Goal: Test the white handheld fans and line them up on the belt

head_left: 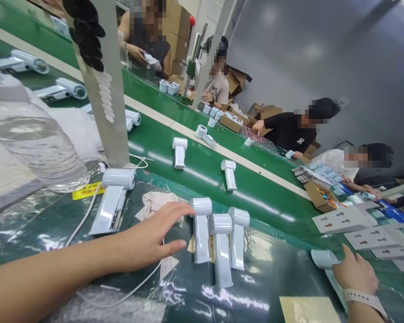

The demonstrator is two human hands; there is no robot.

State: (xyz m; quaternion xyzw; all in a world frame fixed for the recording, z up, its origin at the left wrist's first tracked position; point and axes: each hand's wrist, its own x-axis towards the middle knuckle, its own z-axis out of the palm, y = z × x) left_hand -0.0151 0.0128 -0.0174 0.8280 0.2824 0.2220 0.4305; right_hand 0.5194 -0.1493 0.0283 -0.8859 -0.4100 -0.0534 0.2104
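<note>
Left hand (pixel 150 237): thumb and fingers spread wide, nothing in grasp, fingertips at the head of the leftmost gadget (pixel 202 235) of three; contact or slight gap, impossible to tell. Middle gadget (pixel 222 251) and third gadget (pixel 238 240): close alongside, pale blue, round-headed, on the dark green worktop (pixel 276 269). Right hand (pixel 356 274), with pale wristband (pixel 365 298): over the handle of a slanted gadget (pixel 324 259), well apart from the trio; grip partly hidden, closed or loose not to be told. Also listed: crumpled cloth (pixel 158 200) beyond the left hand; yellow card (pixel 308 309) near the right wrist; green belt (pixel 202 179) farther off, more gadgets aboard. Step in hand, by judgement: arranging gadgets on the worktop. Next move, likewise judged: sure hold on the slanted handle, light left fingers beside the row, no knocking askew.
</note>
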